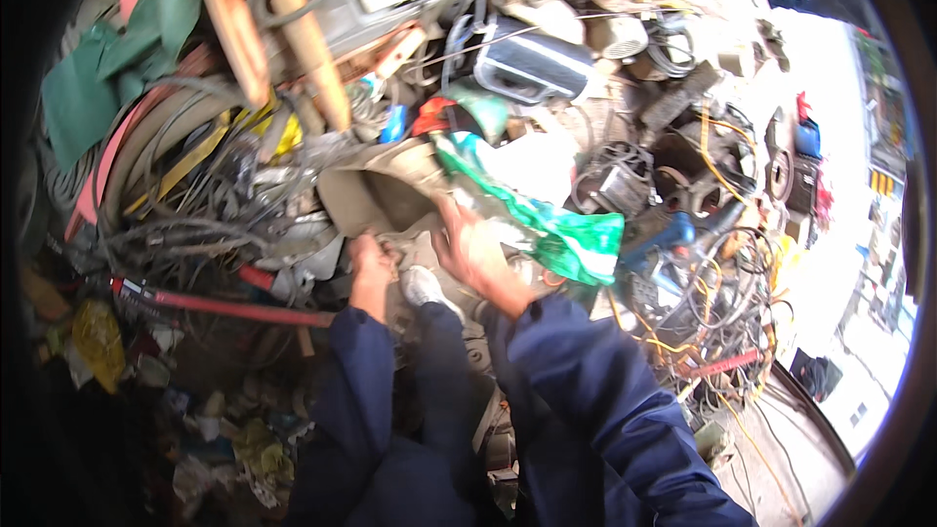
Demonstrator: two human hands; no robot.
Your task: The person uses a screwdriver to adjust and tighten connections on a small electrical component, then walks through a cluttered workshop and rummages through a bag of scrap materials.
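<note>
Both forearms, in dark blue sleeves, extend forward side by side. The left hand [371, 263] is curled closed; the right hand [473, 254] is spread, fingers forward.

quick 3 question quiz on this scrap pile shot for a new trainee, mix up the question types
1. True or false: both hands rest on the beige sack in the middle of the pile.
2. Which thing lies just beyond the right hand? A) a green and white plastic bag B) a blue bucket C) a wooden crate
3. Fill in: the long bar lying left of the left hand is coloured ____.

Key
1. True: the left hand and the right hand are both on the beige sack.
2. A: the green and white plastic bag.
3. Red: the red bar.
</note>
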